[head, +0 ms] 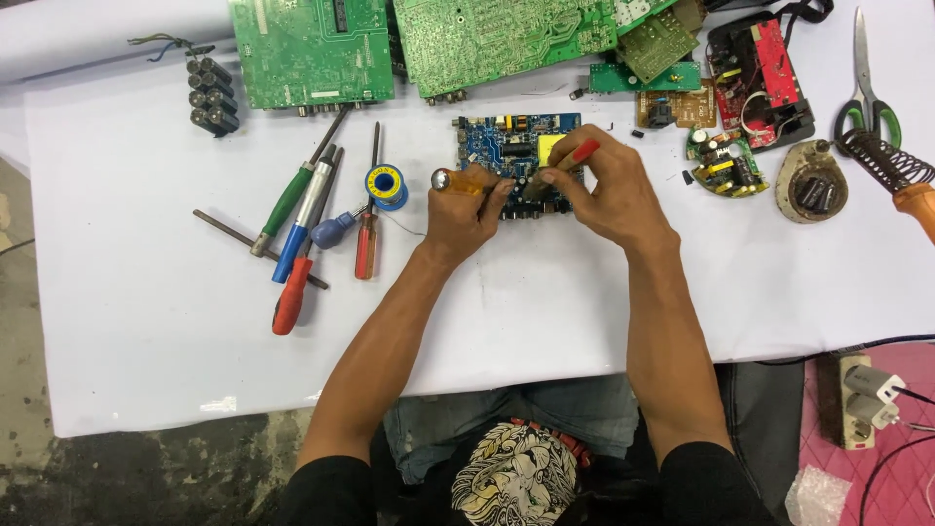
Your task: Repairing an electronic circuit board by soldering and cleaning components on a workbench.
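Bright, even overhead light, white surface (146, 292) glowing close to washed out, soft short shadows under the screwdrivers (312, 224), small glint on a metal tool tip, focus sharp throughout, slight wide-angle bend at edges, floor (117, 468) darker.

A round blue-and-yellow label tops the solder spool (387, 185) lying among screwdrivers on the white table (146, 321).

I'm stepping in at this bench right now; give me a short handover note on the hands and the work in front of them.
Left hand: grips an orange-handled tool lying across the blue circuit board's left edge.
Right hand: holds a red-handled tool down on the board.
The board lies flat on the white table; solder spool and spare screwdrivers sit to its left.
Done: cannot tell.
Left: work at the board's front edge is ongoing.
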